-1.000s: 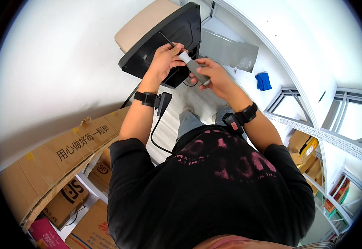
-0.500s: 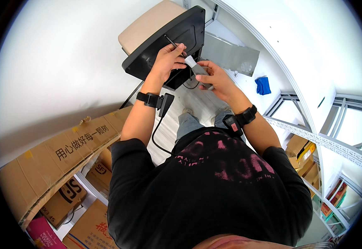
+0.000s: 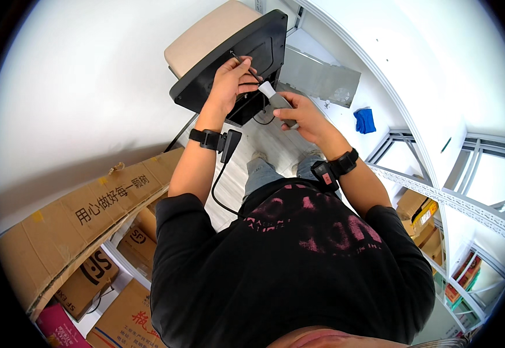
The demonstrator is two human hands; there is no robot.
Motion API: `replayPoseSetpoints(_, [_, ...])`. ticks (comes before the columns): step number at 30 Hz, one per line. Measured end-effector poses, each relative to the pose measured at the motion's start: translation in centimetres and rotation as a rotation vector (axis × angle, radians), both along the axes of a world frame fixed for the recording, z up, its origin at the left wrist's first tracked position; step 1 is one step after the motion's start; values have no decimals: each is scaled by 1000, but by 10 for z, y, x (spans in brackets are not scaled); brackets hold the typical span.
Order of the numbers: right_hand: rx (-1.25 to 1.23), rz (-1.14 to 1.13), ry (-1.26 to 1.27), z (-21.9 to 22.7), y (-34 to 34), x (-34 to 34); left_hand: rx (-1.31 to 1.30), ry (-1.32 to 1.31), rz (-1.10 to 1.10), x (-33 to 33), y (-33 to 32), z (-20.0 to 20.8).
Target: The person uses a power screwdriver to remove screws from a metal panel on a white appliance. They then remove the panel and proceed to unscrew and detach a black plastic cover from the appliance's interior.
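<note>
A long screwdriver (image 3: 268, 89) with a dark shaft, white collar and grey handle slants up and left toward a black plastic panel (image 3: 220, 72). Its tip meets the panel near a small hole or screw, too small to tell which. Around the grey handle my right hand (image 3: 300, 116) is closed, thumb along the near side. My left hand (image 3: 229, 84) pinches the shaft close to the panel between thumb and forefinger, its other fingers curled loosely below. The panel is the underside of a tilted unit with a beige padded top (image 3: 212, 35).
Below the unit hangs a thin black cable (image 3: 264, 120). A grey metal sheet (image 3: 322, 75) and a folded blue cloth (image 3: 365, 120) lie on the white surface at right. Cardboard boxes (image 3: 90, 278) fill a shelf at left, under a long flattened carton (image 3: 78, 220). Metal shelving (image 3: 467, 209) stands right.
My right hand's fingers have shifted and curled more around the screwdriver handle. My left hand has moved up very slightly along the shaft. The unit stays where it was.
</note>
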State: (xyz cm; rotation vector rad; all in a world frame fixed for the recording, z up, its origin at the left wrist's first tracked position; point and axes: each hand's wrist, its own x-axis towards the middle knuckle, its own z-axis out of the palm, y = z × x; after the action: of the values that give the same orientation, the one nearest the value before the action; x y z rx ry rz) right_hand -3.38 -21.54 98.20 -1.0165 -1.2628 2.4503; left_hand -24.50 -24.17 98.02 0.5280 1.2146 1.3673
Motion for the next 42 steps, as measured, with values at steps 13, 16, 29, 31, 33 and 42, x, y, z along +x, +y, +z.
replayPoseSetpoints(13, [214,-25,-88,5,1,14,92,-55,162,2,1,-5])
replayPoseSetpoints(16, [257,-19,-96,4,5,34,106,90,204,18,10,-8])
replayPoseSetpoints(29, [210,-450,-178,-11,53,229,38,71,-254,204,152,-25])
replayPoseSetpoints(31, [221,-495,-181,-11,65,268,31,107,-291,242,175,-31])
replayPoseSetpoints(33, [207,-529,-215,-14,77,302,43,163,-321,280,194,-26])
replayPoseSetpoints(42, [198,-596,-282,-25,122,389,182,631,-200,357,260,-37])
